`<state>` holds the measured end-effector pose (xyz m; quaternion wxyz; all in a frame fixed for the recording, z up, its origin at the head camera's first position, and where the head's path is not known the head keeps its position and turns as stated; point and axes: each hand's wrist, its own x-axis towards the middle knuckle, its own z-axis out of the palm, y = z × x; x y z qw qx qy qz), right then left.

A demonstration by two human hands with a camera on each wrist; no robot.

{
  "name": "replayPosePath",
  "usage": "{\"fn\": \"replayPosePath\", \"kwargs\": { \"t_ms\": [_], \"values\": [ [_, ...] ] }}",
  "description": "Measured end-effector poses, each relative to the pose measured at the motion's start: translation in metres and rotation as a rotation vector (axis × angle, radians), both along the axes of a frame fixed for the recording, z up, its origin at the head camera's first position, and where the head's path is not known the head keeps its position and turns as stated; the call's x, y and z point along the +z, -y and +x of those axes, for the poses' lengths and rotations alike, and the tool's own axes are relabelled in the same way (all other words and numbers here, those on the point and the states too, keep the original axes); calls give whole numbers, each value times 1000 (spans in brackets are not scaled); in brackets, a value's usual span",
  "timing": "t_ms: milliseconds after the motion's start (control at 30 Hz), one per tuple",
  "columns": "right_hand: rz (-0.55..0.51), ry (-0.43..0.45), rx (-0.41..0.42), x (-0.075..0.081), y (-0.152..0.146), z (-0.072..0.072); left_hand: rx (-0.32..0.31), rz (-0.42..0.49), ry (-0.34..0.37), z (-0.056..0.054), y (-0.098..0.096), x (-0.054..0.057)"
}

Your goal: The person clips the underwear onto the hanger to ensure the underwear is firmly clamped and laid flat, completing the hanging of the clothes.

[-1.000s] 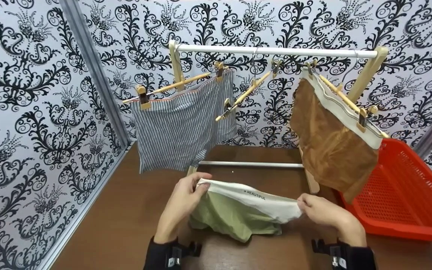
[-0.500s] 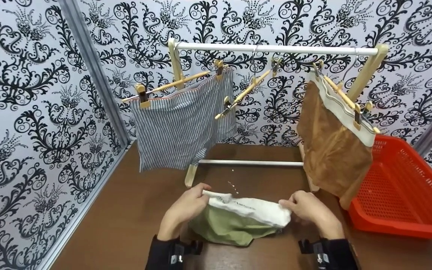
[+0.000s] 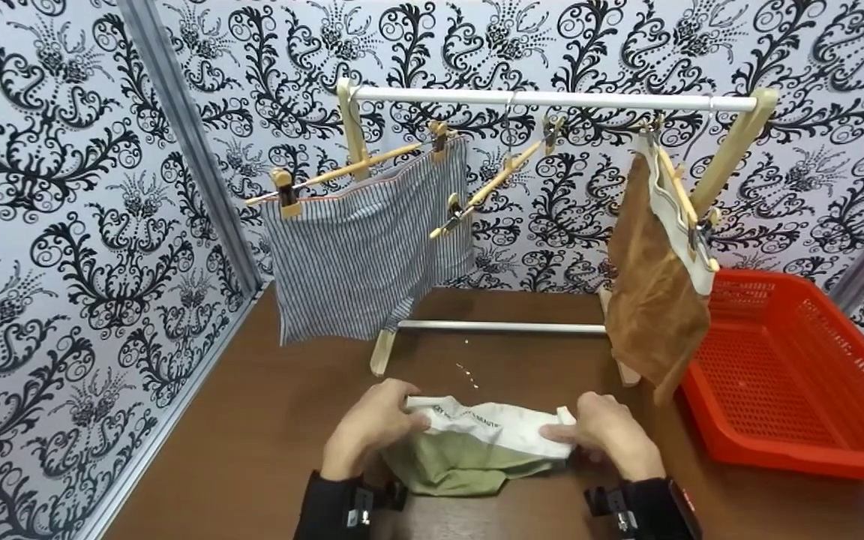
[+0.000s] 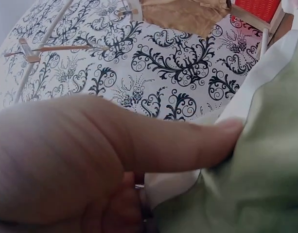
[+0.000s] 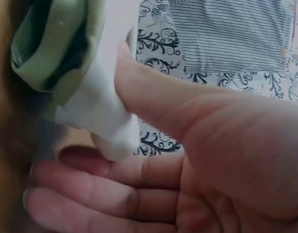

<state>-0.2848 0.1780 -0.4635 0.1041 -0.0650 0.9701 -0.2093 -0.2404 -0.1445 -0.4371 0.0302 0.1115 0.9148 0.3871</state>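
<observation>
Two hands (image 3: 376,429) pinching green cloth (image 3: 469,459), red basket (image 3: 792,451) nearby

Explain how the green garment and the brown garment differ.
The green garment is held by the left hand and right hand, while the brown garment hangs from a hanger.
The green garment sits lower, in front of the rack; the brown garment hangs beneath its top bar.
Dark lettering shows on the green garment; none is visible on the brown garment.
Both have a whitish band along the top.
</observation>
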Motion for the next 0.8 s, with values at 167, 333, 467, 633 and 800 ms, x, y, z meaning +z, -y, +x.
{"fn": "replayPosePath", "kwargs": {
  "t_ms": [167,333,467,633,800],
  "values": [
    [-64,-10,57,-4,0,-1,4,-99,29,0,5,-6],
    [-180,-37,81,1,-7,-6,-18,-77,31,-1,12,-7],
    [-355,-91,122,13,-20,-10,-36,31,7,-3,22,-3],
    [-710,-179,183,34,-31,-9,-61,133,-96,-1,33,8],
    [-962,-282,67,58,-22,2,-41,244,-188,9,33,27]
  ]
}}
